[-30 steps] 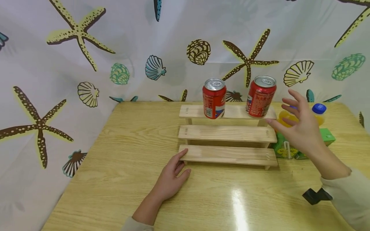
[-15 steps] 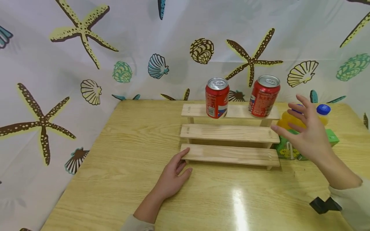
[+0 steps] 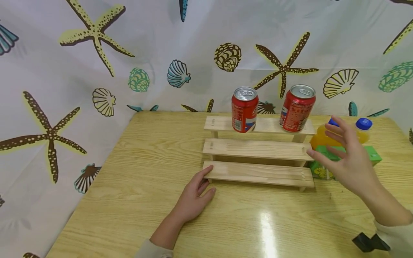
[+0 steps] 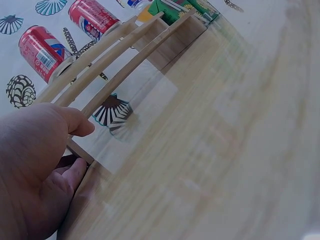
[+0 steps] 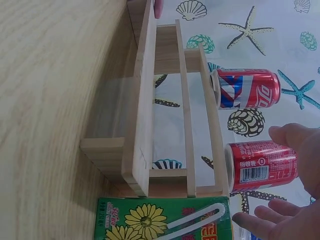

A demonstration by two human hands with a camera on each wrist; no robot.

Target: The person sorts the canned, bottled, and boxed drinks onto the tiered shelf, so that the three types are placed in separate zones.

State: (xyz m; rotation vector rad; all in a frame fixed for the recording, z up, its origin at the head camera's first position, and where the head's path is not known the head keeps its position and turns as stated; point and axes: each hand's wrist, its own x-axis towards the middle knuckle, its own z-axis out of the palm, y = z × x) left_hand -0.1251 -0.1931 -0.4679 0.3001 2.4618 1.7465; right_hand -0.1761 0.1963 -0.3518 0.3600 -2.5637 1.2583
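Note:
A three-tier wooden rack (image 3: 255, 148) stands on the table. My left hand (image 3: 193, 199) holds the left end of its lowest shelf, index finger bent over the top and thumb low at the front. On the top shelf stand two red soda cans, the left can (image 3: 242, 111) and the right can (image 3: 295, 111), upright and apart. My right hand (image 3: 353, 161) hovers at the rack's right end, fingers spread and nothing held. Partly behind it are a green drink carton (image 5: 145, 220) with yellow flowers and a straw, and blue-capped orange drink bottles (image 3: 363, 134).
The light wood table (image 3: 145, 161) reaches back to a white cloth (image 3: 200, 32) printed with starfish and shells. A black strap (image 3: 371, 242) sits by the right sleeve.
My right hand has drawn away from the right can, shifting right and slightly down. The left hand stays at the rack. The head view has shifted a little.

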